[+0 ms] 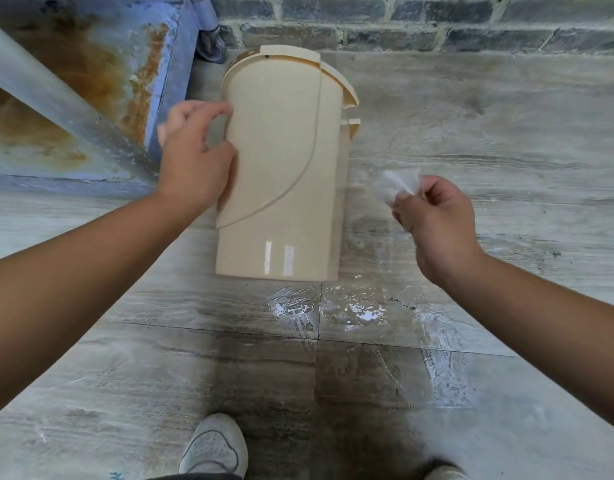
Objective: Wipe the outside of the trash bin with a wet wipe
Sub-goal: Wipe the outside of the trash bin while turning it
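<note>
Grey tiled floor point(506, 140) fills the scene, wet and streaked just near of the bin, with a brick wall point(437, 26) along the far edge and a rusty blue metal frame point(90, 64) at far left. Centre stage, the beige trash bin point(281, 168) is tipped over with its lid end toward the wall and its base toward us. The left hand point(194, 157) clamps the bin's left edge, fingers curled round it. The right hand point(437, 220) hangs just right of the bin, apart from it, fingers pinched shut on a crumpled wet wipe point(397, 183). A grey sneaker point(215, 445) shows at the near edge.
</note>
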`<state>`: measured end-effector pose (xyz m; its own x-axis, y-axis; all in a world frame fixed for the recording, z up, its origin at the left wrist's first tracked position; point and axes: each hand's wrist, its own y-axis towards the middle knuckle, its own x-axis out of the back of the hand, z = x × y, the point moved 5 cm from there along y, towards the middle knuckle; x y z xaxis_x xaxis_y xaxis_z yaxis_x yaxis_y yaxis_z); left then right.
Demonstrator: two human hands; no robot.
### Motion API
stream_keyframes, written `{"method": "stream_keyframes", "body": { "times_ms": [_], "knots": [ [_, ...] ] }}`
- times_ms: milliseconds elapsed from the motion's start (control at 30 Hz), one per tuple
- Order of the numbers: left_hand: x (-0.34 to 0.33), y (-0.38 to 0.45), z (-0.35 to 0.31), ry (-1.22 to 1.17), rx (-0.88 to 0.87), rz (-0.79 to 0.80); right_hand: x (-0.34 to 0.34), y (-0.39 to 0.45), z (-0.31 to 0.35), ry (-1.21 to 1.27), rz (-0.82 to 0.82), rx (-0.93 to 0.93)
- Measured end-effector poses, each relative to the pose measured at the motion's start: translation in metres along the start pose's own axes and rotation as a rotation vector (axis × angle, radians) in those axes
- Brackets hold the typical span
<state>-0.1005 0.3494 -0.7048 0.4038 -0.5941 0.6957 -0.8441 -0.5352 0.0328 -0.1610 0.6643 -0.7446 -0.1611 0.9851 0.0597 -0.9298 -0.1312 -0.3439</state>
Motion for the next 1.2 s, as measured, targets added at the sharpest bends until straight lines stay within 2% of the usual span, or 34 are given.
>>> {"method": "stream_keyframes", "body": {
  "times_ms": [100,200,300,400,500,667,733,800,867,933,1000,1100,1133,1200],
  "knots": [
    [-0.001,-0.006,-0.005,0.062,0.038,0.100,-0.006,0.026,-0.011,0.100,-0.110,-0.200],
    [-0.002,-0.002,0.004,0.179,0.146,0.178,-0.034,0.045,0.000,0.078,-0.088,-0.111],
    [0.002,0.005,0.017,0.043,0.280,0.224,-0.074,0.062,0.015,-0.021,-0.046,0.023],
    [-0.007,-0.005,0.032,-0.108,0.478,0.290,-0.116,0.060,0.021,-0.332,0.043,0.258],
    [-0.018,-0.017,0.044,-0.204,0.572,0.313,-0.138,0.034,0.019,-0.495,0.149,0.530],
    [-0.018,-0.015,0.056,-0.372,0.680,0.279,-0.153,-0.024,0.014,-0.629,0.425,0.889],
    [-0.017,-0.012,0.057,-0.405,0.720,0.265,-0.155,-0.046,0.010,-0.708,0.631,1.045],
    [-0.014,-0.009,0.056,-0.372,0.686,0.250,-0.152,-0.067,0.000,-0.820,0.891,1.241],
    [-0.009,0.002,0.051,-0.198,0.508,0.245,-0.143,-0.077,-0.007,-0.878,1.048,1.295],
    [-0.004,0.022,0.033,-0.026,0.225,0.214,-0.133,-0.076,-0.008,-0.894,1.060,1.260],
    [-0.009,0.043,0.008,0.016,0.020,0.254,-0.124,-0.071,-0.009,-0.908,1.033,1.210],
    [-0.037,0.063,-0.017,-0.007,-0.004,0.526,-0.116,-0.057,-0.007,-0.933,0.987,1.112],
    [-0.047,0.064,-0.023,0.092,-0.037,0.596,-0.114,-0.053,-0.007,-0.931,0.974,1.090],
    [-0.060,0.064,-0.027,0.339,-0.128,0.636,-0.111,-0.052,-0.008,-0.935,0.963,1.052]
  ]
}}
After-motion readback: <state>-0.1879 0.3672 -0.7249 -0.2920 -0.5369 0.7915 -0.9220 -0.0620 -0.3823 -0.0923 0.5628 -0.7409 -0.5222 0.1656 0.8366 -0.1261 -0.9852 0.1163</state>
